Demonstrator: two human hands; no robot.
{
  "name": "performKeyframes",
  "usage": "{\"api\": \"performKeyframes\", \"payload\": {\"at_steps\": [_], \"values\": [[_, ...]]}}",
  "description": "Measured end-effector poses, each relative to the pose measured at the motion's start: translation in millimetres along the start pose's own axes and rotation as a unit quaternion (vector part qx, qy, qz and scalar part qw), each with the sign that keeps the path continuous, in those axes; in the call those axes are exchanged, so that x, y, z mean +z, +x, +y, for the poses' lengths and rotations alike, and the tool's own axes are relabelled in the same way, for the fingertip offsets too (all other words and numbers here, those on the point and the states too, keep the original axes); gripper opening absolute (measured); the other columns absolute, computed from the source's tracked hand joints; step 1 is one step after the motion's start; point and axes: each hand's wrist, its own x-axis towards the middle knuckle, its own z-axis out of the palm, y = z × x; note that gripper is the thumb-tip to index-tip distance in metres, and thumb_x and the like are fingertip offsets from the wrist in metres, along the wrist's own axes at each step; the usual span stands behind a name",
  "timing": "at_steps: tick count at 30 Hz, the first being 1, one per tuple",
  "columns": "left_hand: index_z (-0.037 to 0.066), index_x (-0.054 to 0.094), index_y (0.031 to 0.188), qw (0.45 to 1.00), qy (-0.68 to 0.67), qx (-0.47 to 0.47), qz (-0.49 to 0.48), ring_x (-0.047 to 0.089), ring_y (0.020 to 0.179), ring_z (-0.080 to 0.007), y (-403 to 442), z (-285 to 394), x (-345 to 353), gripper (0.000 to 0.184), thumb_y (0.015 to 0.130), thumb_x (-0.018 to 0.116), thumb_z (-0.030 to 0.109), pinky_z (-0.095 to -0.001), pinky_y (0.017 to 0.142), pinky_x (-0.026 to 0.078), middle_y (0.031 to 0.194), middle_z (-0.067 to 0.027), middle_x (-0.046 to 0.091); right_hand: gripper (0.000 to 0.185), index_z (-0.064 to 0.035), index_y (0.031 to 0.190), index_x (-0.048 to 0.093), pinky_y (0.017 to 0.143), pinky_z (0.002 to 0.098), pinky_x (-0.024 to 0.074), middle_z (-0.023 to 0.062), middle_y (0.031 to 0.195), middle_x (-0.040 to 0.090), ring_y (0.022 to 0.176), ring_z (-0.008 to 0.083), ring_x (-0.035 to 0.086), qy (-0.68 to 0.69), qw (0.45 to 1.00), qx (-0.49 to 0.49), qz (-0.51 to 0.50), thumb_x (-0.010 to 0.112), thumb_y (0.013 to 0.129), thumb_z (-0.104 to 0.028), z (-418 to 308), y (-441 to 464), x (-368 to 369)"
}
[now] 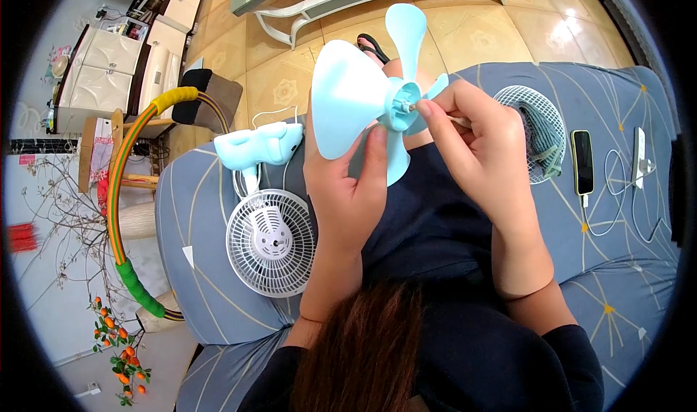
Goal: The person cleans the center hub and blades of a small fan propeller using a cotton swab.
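Note:
A light-blue fan blade (pixel 348 100) is held up over the lap, its round hub (pixel 403 105) facing me. My left hand (pixel 345 172) grips it from below, thumb pressed near the hub. My right hand (pixel 475 140) is closed in a pinch at the hub's centre. Between its fingers is a thin whitish stick (pixel 462 121), mostly hidden, its tip touching or very close to the hub. Left of my left hand, the fan body lies on the sofa, with a white rear grille (pixel 239 267) around the motor housing (pixel 271 238) and a light-blue base (pixel 254 147).
A white front grille (pixel 555 121) with a striped cloth (pixel 541 140) in it lies on the blue sofa (pixel 465 85) at right. Beyond it are a phone (pixel 582 161) on a cable and a power strip (pixel 639 154). A hoop (pixel 114 194) stands at left; a table (pixel 377 2) is ahead.

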Motion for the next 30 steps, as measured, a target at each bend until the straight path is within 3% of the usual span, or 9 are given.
{"api": "performKeyframes", "payload": {"at_steps": [7, 10, 15, 24, 27, 30], "values": [[-0.005, 0.07, 0.107, 1.0, 0.004, -0.004, 0.0, 0.063, 0.091, -0.014, -0.9, -1.7, -2.2, 0.023, 0.089, 0.069, 0.008, -0.0286, 0.085, 0.048, 0.098, -0.0096, 0.071, 0.014, 0.002, 0.081, 0.057, 0.049, 0.0193, 0.0328, 0.0013, 0.065, 0.054, 0.058, 0.0022, 0.044, 0.003, 1.0, 0.011, -0.012, 0.065, 0.09, -0.003, -0.9, 0.4, 0.2], [-0.003, 0.068, 0.101, 1.0, -0.009, -0.006, -0.001, 0.066, 0.088, -0.0213, 1.3, 0.7, -3.7, 0.015, 0.089, 0.066, 0.006, -0.0312, 0.079, 0.049, 0.096, -0.0147, 0.069, 0.012, 0.0017, 0.081, 0.057, 0.05, 0.0205, 0.034, 0.0023, 0.068, 0.054, 0.06, 0.0045, 0.046, -0.001, 1.0, -0.021, -0.005, 0.067, 0.087, -0.002, 1.2, 1.1, -0.6], [-0.003, 0.068, 0.101, 1.0, -0.018, 0.005, 0.003, 0.066, 0.087, -0.0193, 0.8, 0.3, -3.1, 0.016, 0.09, 0.066, 0.007, -0.0298, 0.078, 0.049, 0.095, -0.0146, 0.07, 0.011, 0.0009, 0.08, 0.059, 0.051, 0.0242, 0.0364, 0.0042, 0.068, 0.054, 0.057, 0.0113, 0.047, -0.06, 0.995, -0.079, -0.014, 0.069, 0.084, -0.003, 0.8, 2.7, -5.5], [-0.004, 0.067, 0.102, 1.0, -0.011, 0.026, 0.004, 0.066, 0.085, -0.0207, 0.3, -3.5, -2.8, 0.016, 0.09, 0.065, 0.007, -0.0299, 0.077, 0.049, 0.096, -0.0152, 0.069, 0.011, 0.0006, 0.08, 0.06, 0.052, 0.0259, 0.0379, 0.0043, 0.063, 0.054, 0.056, 0.0128, 0.047, -0.126, 0.986, -0.107, -0.004, 0.069, 0.084, -0.004, 8.6, -0.4, -3.9], [-0.004, 0.067, 0.101, 1.0, -0.012, 0.024, 0.012, 0.066, 0.082, -0.0207, 1.3, -4.4, -2.3, 0.016, 0.09, 0.065, 0.007, -0.0296, 0.074, 0.049, 0.092, -0.015, 0.07, 0.011, 0.0002, 0.081, 0.06, 0.054, 0.0251, 0.0394, 0.004, 0.066, 0.055, 0.058, 0.0128, 0.047, -0.054, 0.998, -0.02, -0.018, 0.07, 0.084, -0.004, -3.0, 1.4, -4.4], [-0.004, 0.068, 0.099, 0.999, 0.003, 0.027, 0.021, 0.067, 0.078, -0.0199, 3.3, -3.4, -3.3, 0.015, 0.09, 0.065, 0.006, -0.0291, 0.072, 0.049, 0.087, -0.0147, 0.07, 0.011, 0.0003, 0.082, 0.06, 0.054, 0.0242, 0.0391, 0.004, 0.069, 0.056, 0.057, 0.0126, 0.046, -0.089, 0.995, -0.043, -0.009, 0.07, 0.083, -0.004, -1.0, 3.1, -6.8]]}}
